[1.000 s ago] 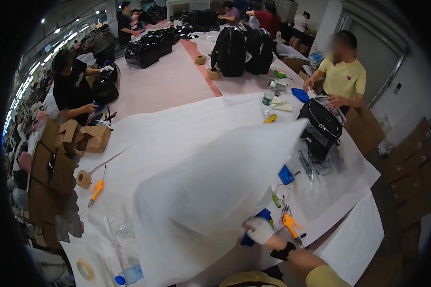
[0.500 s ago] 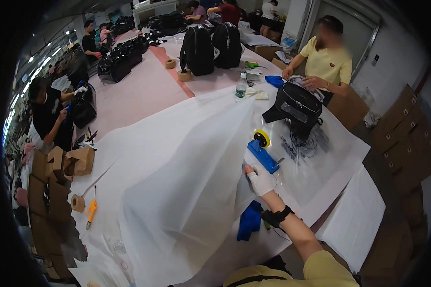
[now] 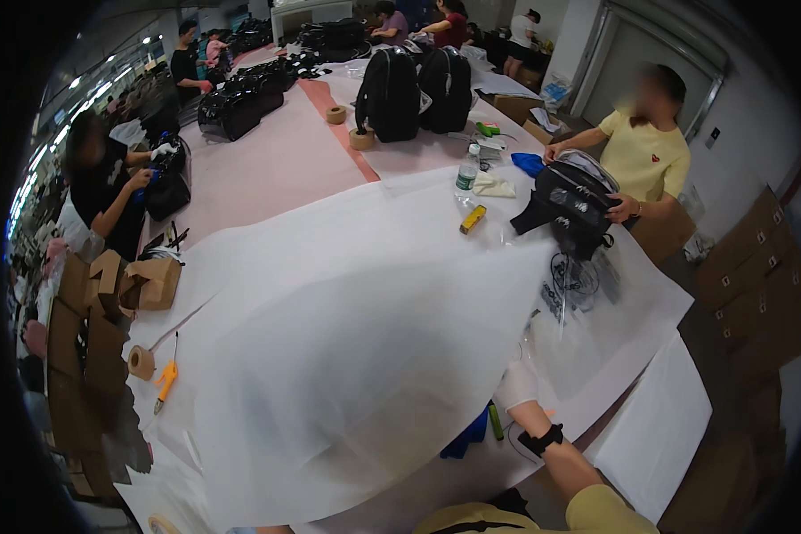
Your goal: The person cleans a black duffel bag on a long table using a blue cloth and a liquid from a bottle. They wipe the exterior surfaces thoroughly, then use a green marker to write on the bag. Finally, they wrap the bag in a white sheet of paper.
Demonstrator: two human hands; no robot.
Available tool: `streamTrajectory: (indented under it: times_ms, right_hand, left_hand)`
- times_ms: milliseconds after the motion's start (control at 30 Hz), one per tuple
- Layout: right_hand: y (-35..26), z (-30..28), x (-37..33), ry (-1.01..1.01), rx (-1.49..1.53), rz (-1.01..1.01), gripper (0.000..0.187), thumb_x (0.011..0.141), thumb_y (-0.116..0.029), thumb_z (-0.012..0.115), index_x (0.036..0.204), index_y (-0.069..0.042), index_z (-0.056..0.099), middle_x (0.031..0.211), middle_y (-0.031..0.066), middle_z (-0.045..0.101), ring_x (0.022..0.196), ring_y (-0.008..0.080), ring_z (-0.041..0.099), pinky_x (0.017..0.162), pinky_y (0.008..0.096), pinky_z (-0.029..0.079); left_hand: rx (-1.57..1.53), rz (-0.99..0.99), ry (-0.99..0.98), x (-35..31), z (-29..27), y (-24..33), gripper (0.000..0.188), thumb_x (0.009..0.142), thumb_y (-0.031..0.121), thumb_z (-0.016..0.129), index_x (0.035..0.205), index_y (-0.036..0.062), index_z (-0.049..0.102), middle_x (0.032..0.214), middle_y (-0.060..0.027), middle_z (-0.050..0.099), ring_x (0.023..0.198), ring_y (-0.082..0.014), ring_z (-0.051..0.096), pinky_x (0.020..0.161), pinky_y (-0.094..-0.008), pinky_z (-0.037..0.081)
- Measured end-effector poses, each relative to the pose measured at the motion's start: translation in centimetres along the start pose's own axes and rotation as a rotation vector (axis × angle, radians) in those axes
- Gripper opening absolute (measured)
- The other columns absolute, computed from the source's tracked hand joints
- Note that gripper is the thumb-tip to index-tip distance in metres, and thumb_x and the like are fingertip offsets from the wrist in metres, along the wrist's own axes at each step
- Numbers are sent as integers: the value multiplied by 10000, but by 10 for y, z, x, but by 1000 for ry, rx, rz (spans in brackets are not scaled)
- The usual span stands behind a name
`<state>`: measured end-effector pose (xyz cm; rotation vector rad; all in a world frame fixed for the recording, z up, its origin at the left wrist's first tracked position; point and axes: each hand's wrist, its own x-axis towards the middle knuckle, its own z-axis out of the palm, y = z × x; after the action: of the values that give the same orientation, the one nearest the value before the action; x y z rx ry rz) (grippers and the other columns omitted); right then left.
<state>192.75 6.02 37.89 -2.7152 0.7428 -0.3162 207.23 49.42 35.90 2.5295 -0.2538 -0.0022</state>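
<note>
A large, thin white sheet (image 3: 356,383) spreads across the near half of the table, its middle bulging and blurred. My right hand (image 3: 517,388), in a white glove and with a black band on its wrist, is at the sheet's right edge. Its fingers are smeared and partly hidden, so their grip does not show. My left hand is not visible; a sliver of skin shows at the lower rim below the sheet. Beside my right wrist, a blue cloth (image 3: 465,438) and a green tool (image 3: 495,421) stick out from under the sheet.
A person (image 3: 645,151) opposite handles a black backpack (image 3: 571,203). Clear plastic bags (image 3: 587,289), a yellow cutter (image 3: 473,219) and a bottle (image 3: 467,169) lie or stand nearby. Tape (image 3: 141,362) and an orange-handled tool (image 3: 166,383) are at left. Two backpacks (image 3: 392,93) stand farther back.
The sheet's raised peak has dropped and swung right, covering the blue tape dispenser and uncovering the yellow cutter. My right hand has moved slightly right and nearer. The person opposite has shifted the backpack.
</note>
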Motion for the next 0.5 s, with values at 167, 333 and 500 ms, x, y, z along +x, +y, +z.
streamTrajectory:
  times_ms: [167, 333, 500]
  right_hand:
    - [33, 22, -16, -201, 4, 50, 150, 816, -167, 591, 871, -35, 637, 799, 206, 637, 708, 339, 626, 635, 388, 478]
    - [14, 22, 65, -21, 437, 187, 152, 814, -162, 588, 884, -38, 641, 807, 209, 638, 716, 342, 625, 641, 388, 478]
    - [1, 51, 123, -91, 743, 225, 155, 813, -158, 585, 897, -41, 645, 816, 212, 639, 725, 345, 625, 646, 388, 478]
  left_hand:
    - [-20, -35, 7, 2, -1, -12, 204, 786, 97, 608, 974, 17, 604, 904, -154, 641, 858, -332, 589, 810, -426, 449]
    - [-29, -78, 20, 3, -3, -26, 212, 790, 101, 606, 982, 13, 606, 907, -157, 644, 855, -330, 594, 806, -421, 456]
    - [38, -224, 44, -11, -22, -69, 220, 793, 106, 605, 990, 9, 609, 911, -160, 647, 851, -328, 599, 803, -415, 464]
